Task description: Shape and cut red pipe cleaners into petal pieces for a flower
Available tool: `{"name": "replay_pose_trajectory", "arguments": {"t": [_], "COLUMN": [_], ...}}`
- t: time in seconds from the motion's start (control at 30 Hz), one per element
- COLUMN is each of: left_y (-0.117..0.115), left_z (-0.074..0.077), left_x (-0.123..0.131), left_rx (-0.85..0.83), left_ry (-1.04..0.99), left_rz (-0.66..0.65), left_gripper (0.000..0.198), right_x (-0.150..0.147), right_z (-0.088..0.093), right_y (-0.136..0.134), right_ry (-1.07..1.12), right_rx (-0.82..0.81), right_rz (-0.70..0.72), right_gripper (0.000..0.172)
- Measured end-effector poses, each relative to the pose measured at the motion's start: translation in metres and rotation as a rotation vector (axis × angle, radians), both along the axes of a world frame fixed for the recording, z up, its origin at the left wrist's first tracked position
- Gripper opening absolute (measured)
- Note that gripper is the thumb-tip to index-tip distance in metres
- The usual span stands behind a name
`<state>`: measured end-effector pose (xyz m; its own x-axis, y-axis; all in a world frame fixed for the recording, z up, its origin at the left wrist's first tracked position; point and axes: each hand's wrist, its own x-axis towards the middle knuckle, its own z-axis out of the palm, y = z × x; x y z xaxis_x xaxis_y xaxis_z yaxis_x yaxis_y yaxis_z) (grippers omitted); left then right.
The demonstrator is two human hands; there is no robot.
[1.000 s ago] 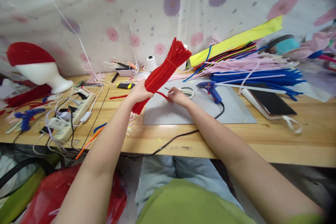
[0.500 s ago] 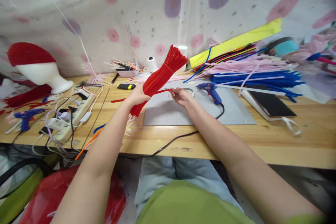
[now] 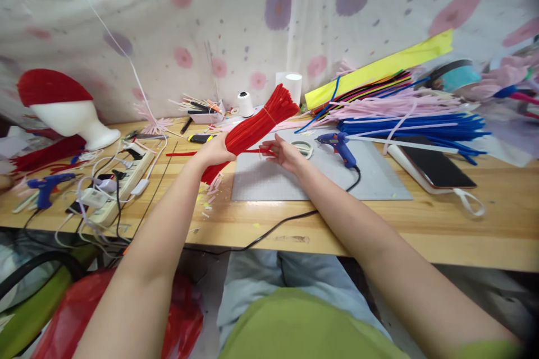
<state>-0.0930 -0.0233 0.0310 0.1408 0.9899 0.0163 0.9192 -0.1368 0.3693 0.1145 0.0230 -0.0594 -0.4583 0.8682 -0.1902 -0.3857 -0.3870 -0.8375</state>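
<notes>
Stems, red, fuzzy and banded near their upper end into a thick bundle, slant up to the right above the table, with the left hand wrapped around their lower part. One loose red stem runs crosswise at that hand, its other end reaching the right hand. The right hand's fingers are partly spread around that end; whether they pinch it, I cannot tell. Beneath the right hand lies a grey mat, with a blue glue gun on it to the right. Beyond the mat are blue stems and a phone. A power strip and a white mannequin head in a red cap stand to the left.
</notes>
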Motion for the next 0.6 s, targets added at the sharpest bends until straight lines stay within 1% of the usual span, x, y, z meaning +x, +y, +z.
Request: {"name": "replay_pose_trajectory", "arguments": {"t": [0.07,0.13,0.23,0.27,0.33,0.37,0.4,0.43,0.47,0.57,0.6], "left_y": [0.001,0.001,0.001,0.000,-0.002,-0.003,-0.004,-0.005,-0.006,-0.006,-0.006], "left_z": [-0.001,-0.001,0.000,0.000,0.002,0.003,0.004,0.006,0.007,0.009,0.009], "left_x": [-0.007,-0.014,-0.020,-0.020,-0.019,-0.018,-0.017,-0.016,-0.016,-0.020,-0.022], "left_rx": [0.007,0.020,0.010,-0.003,-0.041,-0.070,-0.103,-0.135,-0.161,-0.186,-0.182], "left_ry": [0.003,-0.011,-0.100,-0.144,-0.247,-0.298,-0.340,-0.370,-0.381,-0.318,-0.284], "left_rz": [0.065,0.130,0.163,0.156,0.121,0.097,0.073,0.054,0.044,0.080,0.097], "left_gripper": [0.060,0.060,0.059,0.059,0.059,0.059,0.059,0.058,0.057,0.052,0.051], "right_x": [0.001,0.001,-0.004,-0.007,-0.017,-0.022,-0.028,-0.033,-0.037,-0.043,-0.042], "right_z": [-0.003,-0.005,-0.009,-0.009,-0.010,-0.010,-0.009,-0.008,-0.006,-0.001,0.000], "right_y": [0.001,0.000,-0.006,-0.008,-0.013,-0.014,-0.015,-0.015,-0.015,-0.012,-0.010], "right_ry": [-0.009,-0.047,-0.127,-0.140,-0.119,-0.087,-0.052,-0.020,0.005,0.017,-0.002], "right_rx": [0.006,0.022,0.042,0.049,0.064,0.071,0.073,0.073,0.070,0.047,0.035], "right_rz": [-0.036,-0.023,-0.071,-0.084,-0.057,-0.031,-0.012,0.000,-0.002,-0.065,-0.102], "right_gripper": [0.031,0.024,0.007,0.016,0.043,0.053,0.057,0.054,0.046,0.011,0.008]}}
